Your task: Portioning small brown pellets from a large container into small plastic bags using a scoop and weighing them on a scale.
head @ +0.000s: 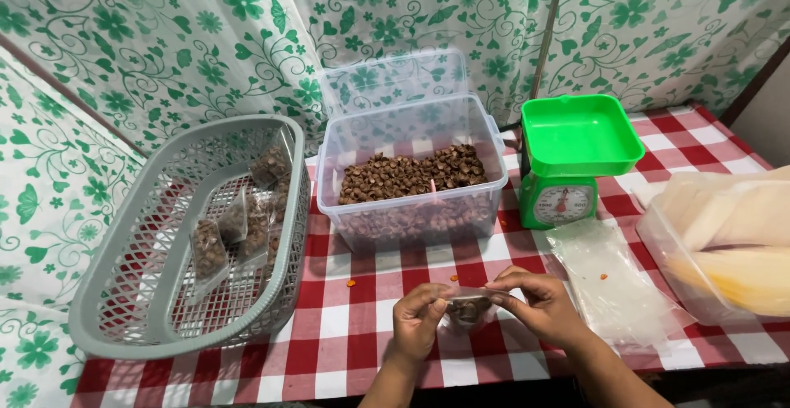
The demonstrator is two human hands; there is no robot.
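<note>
Over the counter, both hands, left hand and right hand, have fingers clamped on a small filled bag, before the tub.

red and white checked cloth on the bench, bright green scale, grey basket, brown bits in the clear tub, green floral curtain

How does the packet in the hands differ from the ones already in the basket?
The small packet is held above the table by both the left hand and right hand, pinched along its top edge; the basket packets lie loose against the grey basket. All are clear bags holding brown pieces.
</note>
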